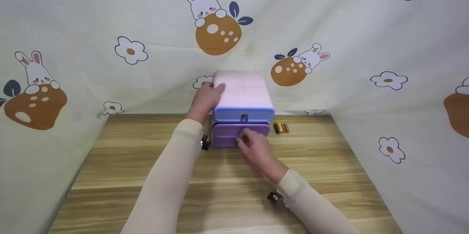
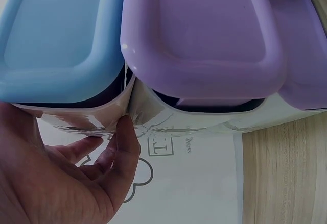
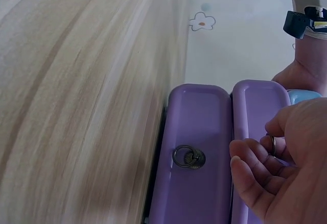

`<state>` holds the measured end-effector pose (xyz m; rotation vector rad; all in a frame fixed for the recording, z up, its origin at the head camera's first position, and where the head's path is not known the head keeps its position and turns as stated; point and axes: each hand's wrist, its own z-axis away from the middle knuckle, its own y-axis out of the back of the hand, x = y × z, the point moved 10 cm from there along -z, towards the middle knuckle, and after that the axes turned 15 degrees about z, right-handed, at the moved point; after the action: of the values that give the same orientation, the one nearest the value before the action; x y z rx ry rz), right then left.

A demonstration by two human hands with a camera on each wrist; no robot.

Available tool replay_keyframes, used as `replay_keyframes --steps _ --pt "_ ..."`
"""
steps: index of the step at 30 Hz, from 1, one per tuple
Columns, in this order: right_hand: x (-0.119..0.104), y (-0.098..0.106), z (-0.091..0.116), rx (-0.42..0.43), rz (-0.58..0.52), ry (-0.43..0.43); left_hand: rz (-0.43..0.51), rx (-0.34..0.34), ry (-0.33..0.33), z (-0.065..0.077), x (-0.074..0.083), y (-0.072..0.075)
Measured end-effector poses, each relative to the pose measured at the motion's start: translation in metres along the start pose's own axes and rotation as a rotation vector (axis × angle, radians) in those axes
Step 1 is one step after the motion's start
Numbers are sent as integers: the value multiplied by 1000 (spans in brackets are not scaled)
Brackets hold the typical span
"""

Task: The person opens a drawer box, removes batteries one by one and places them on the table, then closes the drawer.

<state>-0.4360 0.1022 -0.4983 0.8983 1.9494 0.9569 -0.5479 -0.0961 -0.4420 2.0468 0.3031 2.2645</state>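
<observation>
A small drawer cabinet (image 1: pixel 242 89) with a pink top stands against the back wall. Its upper drawer (image 1: pixel 227 115) is blue with a ring pull; the drawers below are purple. My left hand (image 1: pixel 207 98) holds the cabinet's upper left edge, thumb on top and bent fingers against the side wall. My right hand (image 3: pixel 286 157) pinches the ring pull (image 3: pixel 272 145) of the middle purple drawer (image 3: pixel 255 94). That drawer's front (image 2: pixel 209 20) stands slightly out, with a dark gap behind its rim. Beside it, the lowest purple drawer (image 3: pixel 199 112) has its ring pull hanging free.
Several small coloured sticks (image 1: pixel 281 128) lie on the wood-grain table (image 1: pixel 227 197) to the right of the cabinet. A printed cloth (image 1: pixel 161 14) with rabbits and flowers hangs behind and at both sides. A black wrist camera (image 1: pixel 274 197) sits on each sleeve.
</observation>
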Motion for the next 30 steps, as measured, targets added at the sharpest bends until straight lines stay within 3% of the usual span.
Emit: replay_keyframes --steps 19,30 --pt "5 -5 -6 -6 -1 -26 26 -3 16 3 1 0" --pt "2 -1 -8 48 28 21 4 8 12 1 1 0"
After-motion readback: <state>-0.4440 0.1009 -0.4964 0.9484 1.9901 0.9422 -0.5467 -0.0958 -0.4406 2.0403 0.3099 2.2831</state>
